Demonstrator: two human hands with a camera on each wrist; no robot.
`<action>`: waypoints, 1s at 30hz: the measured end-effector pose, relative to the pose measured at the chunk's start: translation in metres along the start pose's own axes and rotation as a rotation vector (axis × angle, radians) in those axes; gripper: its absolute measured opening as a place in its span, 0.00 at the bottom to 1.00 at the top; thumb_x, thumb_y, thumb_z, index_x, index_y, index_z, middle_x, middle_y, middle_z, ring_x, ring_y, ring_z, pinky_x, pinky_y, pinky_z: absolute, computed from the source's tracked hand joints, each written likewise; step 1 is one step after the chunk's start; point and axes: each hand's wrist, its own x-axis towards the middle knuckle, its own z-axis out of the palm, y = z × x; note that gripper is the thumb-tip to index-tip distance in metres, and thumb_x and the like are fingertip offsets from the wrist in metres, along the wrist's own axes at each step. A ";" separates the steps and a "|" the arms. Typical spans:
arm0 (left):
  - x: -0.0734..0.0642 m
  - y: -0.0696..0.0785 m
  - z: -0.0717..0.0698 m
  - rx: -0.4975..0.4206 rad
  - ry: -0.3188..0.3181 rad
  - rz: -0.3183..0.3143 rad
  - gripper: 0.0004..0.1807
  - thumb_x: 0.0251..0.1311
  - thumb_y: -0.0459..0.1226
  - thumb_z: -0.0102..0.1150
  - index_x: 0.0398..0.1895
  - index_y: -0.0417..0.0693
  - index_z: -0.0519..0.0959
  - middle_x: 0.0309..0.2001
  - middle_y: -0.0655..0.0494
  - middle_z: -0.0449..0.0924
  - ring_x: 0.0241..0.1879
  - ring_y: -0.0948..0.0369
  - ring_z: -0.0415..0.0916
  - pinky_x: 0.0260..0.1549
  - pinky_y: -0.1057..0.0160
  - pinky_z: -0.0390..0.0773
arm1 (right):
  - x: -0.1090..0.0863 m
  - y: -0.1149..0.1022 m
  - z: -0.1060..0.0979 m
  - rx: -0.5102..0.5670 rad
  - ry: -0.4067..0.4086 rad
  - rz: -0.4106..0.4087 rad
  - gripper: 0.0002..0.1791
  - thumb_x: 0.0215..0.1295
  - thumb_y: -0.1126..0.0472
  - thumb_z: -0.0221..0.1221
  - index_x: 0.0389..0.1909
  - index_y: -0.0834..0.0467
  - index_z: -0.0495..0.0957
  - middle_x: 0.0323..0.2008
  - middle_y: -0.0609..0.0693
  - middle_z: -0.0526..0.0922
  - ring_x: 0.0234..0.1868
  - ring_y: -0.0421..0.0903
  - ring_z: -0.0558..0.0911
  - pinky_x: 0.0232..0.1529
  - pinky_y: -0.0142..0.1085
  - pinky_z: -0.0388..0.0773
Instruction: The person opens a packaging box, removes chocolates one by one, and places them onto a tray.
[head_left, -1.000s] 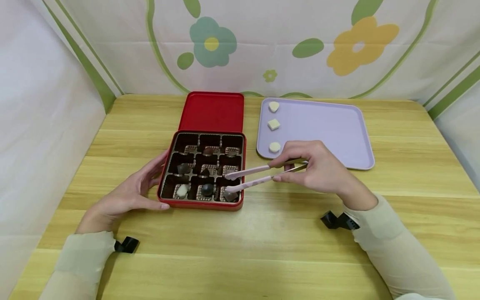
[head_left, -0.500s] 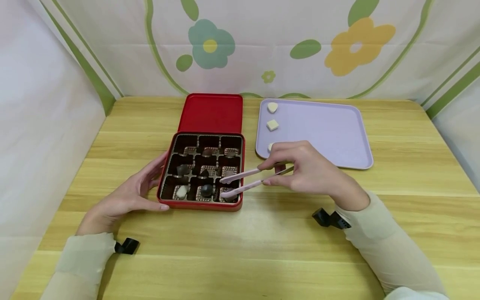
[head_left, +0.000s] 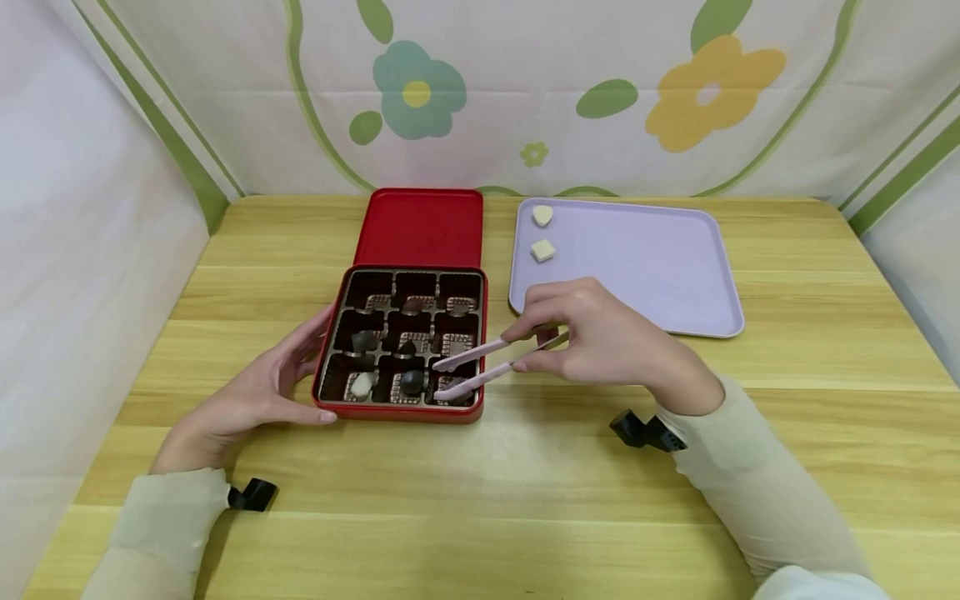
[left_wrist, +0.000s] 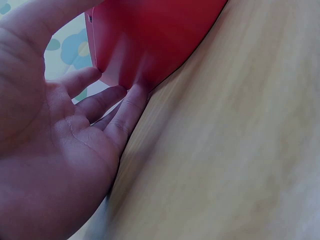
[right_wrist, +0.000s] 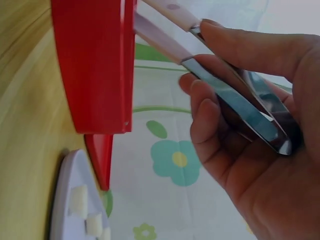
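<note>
Tongs (right_wrist: pixel 232 101) moved leftward, gripped by our right hand (head_left: pixel 607 337); left hand (head_left: pixel 258 393), unclenched, touches centre-left tin (head_left: pixel 405 414). Likely aligning; next, squeeze.

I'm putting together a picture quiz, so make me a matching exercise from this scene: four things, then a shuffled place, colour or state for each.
1. Tongs
2. Tray
3. Tin
4. Table

A. yellowish, wood-grained
B. open, its inside divided in nine
C. reaching across the tin's right edge
D. bearing white pieces

Pairs: 1-C, 2-D, 3-B, 4-A
</note>
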 end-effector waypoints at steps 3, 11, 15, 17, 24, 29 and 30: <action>-0.001 -0.001 0.001 -0.014 0.000 0.018 0.70 0.52 0.19 0.77 0.90 0.65 0.43 0.90 0.53 0.43 0.79 0.72 0.58 0.68 0.78 0.67 | 0.005 -0.006 0.001 -0.042 -0.043 0.011 0.11 0.56 0.63 0.80 0.39 0.50 0.93 0.28 0.38 0.80 0.30 0.34 0.76 0.33 0.32 0.77; -0.001 -0.002 0.001 -0.012 0.004 0.031 0.70 0.52 0.19 0.77 0.90 0.64 0.43 0.90 0.52 0.42 0.79 0.72 0.58 0.69 0.78 0.67 | 0.012 -0.016 0.005 -0.086 -0.081 0.015 0.09 0.56 0.64 0.78 0.37 0.50 0.93 0.31 0.38 0.84 0.33 0.35 0.79 0.38 0.34 0.81; -0.002 -0.001 0.000 0.005 0.007 0.007 0.70 0.53 0.20 0.77 0.90 0.65 0.43 0.89 0.52 0.44 0.78 0.72 0.59 0.68 0.78 0.68 | 0.013 -0.018 0.007 -0.095 -0.075 0.002 0.09 0.56 0.65 0.77 0.37 0.51 0.92 0.31 0.39 0.85 0.32 0.34 0.78 0.36 0.33 0.82; -0.003 -0.001 -0.001 0.003 0.006 -0.008 0.70 0.54 0.21 0.77 0.90 0.66 0.43 0.89 0.53 0.45 0.77 0.72 0.60 0.67 0.78 0.69 | 0.013 -0.018 0.008 -0.101 -0.072 -0.005 0.08 0.56 0.65 0.77 0.36 0.52 0.92 0.31 0.40 0.85 0.31 0.33 0.78 0.36 0.34 0.82; -0.003 0.000 0.000 0.002 0.007 -0.007 0.70 0.54 0.21 0.77 0.90 0.66 0.43 0.89 0.53 0.44 0.77 0.71 0.60 0.67 0.77 0.69 | 0.014 -0.021 0.007 -0.123 -0.076 0.008 0.08 0.56 0.65 0.77 0.36 0.51 0.92 0.31 0.39 0.85 0.31 0.34 0.80 0.36 0.35 0.84; -0.001 0.001 0.000 -0.008 -0.009 0.006 0.69 0.54 0.21 0.77 0.90 0.66 0.43 0.90 0.54 0.42 0.78 0.72 0.59 0.68 0.77 0.69 | 0.016 -0.029 0.000 -0.174 -0.116 0.031 0.08 0.57 0.64 0.77 0.37 0.50 0.92 0.33 0.38 0.85 0.33 0.35 0.80 0.38 0.34 0.82; -0.001 0.001 0.001 -0.010 -0.009 0.010 0.69 0.54 0.21 0.77 0.90 0.65 0.43 0.90 0.54 0.42 0.78 0.71 0.59 0.68 0.77 0.69 | 0.018 -0.030 -0.001 -0.183 -0.127 0.029 0.08 0.57 0.64 0.77 0.37 0.50 0.92 0.33 0.38 0.85 0.33 0.35 0.80 0.39 0.34 0.82</action>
